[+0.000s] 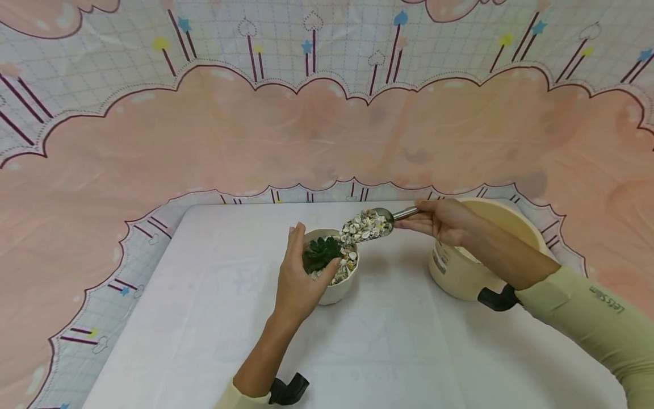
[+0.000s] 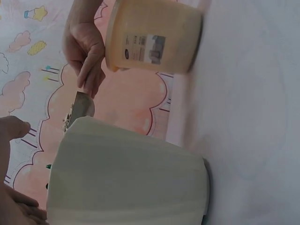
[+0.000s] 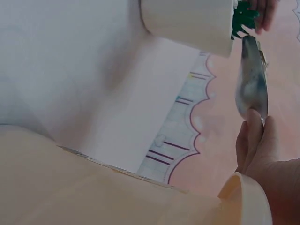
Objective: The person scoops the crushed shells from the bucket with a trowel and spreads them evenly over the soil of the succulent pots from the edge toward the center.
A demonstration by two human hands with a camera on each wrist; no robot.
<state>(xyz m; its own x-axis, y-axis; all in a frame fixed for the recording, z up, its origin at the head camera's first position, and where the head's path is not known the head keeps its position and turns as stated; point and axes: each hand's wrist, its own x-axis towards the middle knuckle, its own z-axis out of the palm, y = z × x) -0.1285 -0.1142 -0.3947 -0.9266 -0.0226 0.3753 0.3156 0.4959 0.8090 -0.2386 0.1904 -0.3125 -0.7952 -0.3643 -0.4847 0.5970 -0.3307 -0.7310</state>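
Observation:
A small white pot (image 1: 334,292) stands on the table, holding a green succulent (image 1: 321,253) and pale pebble-like pieces (image 1: 349,262). My left hand (image 1: 300,284) is at the pot's near left side, fingers extended along the plant's far side and thumb spread over the rim. In the right wrist view, the fingers show just behind the green leaves. My right hand (image 1: 449,221) grips the handle of a metal scoop (image 3: 253,79). Heaped with mottled white pieces (image 1: 365,225), the scoop has its tip over the pot's right rim, tilted toward the plant.
A cream bucket (image 1: 455,281) with a label on its side stands to the right, partly under my right forearm. White cloth (image 1: 204,318) covers the table. Behind it hangs a pink patterned backdrop (image 1: 286,142).

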